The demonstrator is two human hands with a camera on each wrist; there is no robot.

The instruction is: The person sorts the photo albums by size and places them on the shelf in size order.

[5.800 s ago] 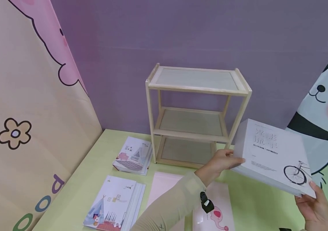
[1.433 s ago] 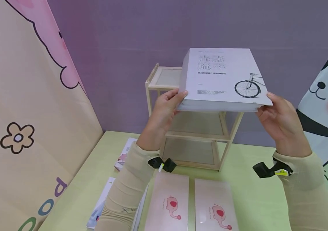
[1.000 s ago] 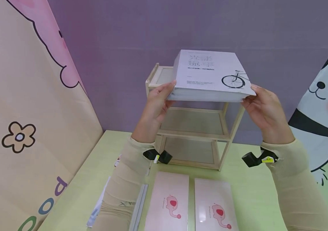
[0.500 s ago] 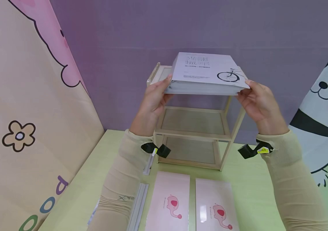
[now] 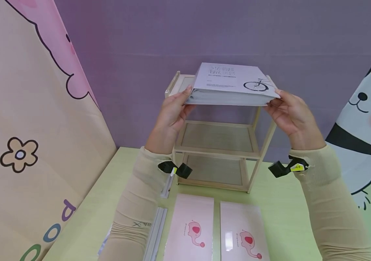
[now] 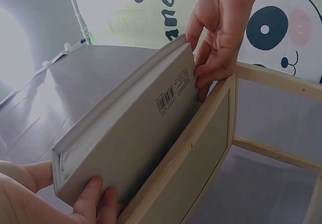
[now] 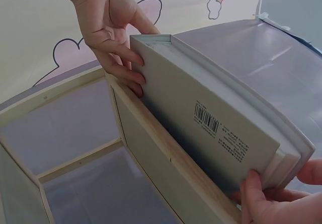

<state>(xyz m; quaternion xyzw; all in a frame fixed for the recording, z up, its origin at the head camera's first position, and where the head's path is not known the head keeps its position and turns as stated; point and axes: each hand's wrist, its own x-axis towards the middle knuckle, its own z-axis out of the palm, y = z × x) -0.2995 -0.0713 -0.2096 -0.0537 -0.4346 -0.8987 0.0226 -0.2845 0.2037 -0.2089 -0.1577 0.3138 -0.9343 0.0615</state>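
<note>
Both hands hold a thick white photo album (image 5: pixel 231 78) with a bicycle on its cover. My left hand (image 5: pixel 172 116) grips its near left corner, thumb on top and fingers underneath. At the near right corner, my right hand (image 5: pixel 294 117) pinches it the same way. The album lies over the top shelf of a light wooden rack (image 5: pixel 218 152), covering most of that shelf in the head view. In the left wrist view, the album's barcoded back (image 6: pixel 146 113) is angled just above the front rail (image 6: pixel 191 143), the near side raised. The right wrist view shows fingers (image 7: pixel 121 65) under the album.
Two pink elephant-printed items (image 5: pixel 190 228) (image 5: pixel 244 232) lie side by side on the green table (image 5: pixel 293 217) before the rack. Left of them, other white albums (image 5: pixel 156 233) are partly hidden by my left sleeve. A purple backdrop (image 5: pixel 133 90) stands behind the rack.
The album has gone from right of the rack to over its top shelf, held by both hands. In the last second it has moved slightly left and lower; the latest shift is small.
</note>
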